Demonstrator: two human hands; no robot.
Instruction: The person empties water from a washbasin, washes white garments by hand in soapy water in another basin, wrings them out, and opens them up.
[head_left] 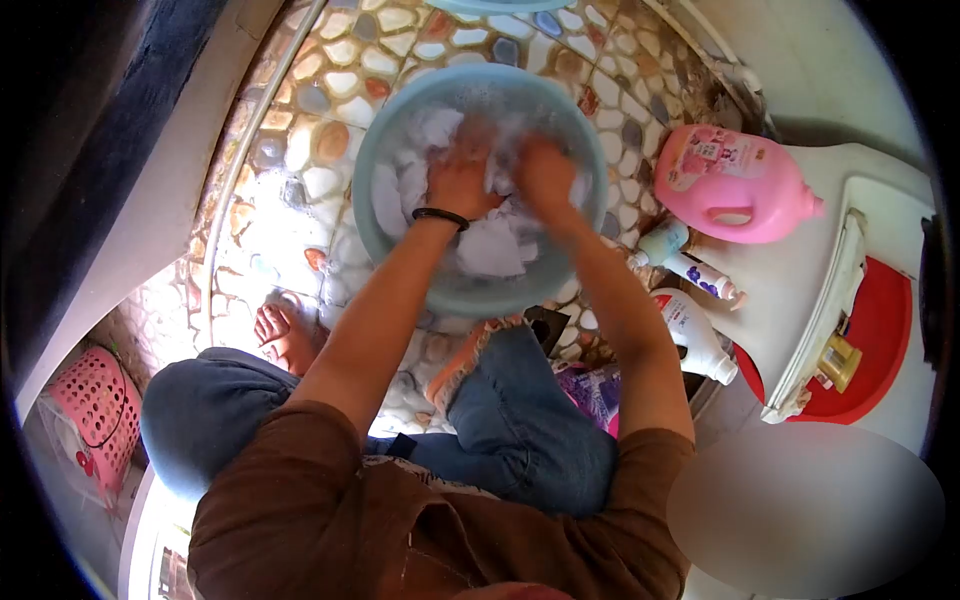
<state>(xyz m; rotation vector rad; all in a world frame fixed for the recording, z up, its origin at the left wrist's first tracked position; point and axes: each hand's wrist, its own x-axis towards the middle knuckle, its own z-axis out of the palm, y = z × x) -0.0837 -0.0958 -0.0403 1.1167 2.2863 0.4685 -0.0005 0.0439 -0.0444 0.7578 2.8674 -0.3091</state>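
A light blue basin point(366, 215) on the floor holds sudsy water and white cloth point(490, 248). My left hand point(462, 182), with a dark bracelet point(441, 216) at its wrist, lies on the cloth. Its fingers reach forward into the suds, the tips blurred, with the thumb apart. Close to its right, my right hand point(545, 178) is curled into the wet cloth, smeared by motion. Its fingertips are hidden. More white cloth bunches along the basin's left side.
A pink detergent jug point(735, 183), small bottles point(700, 273) and a white bottle point(692, 335) are at the right, by a white fixture with a red basin point(885, 340). A pink perforated basket point(95, 415) stands at the left. Pebble-patterned floor point(330, 180) surrounds the basin.
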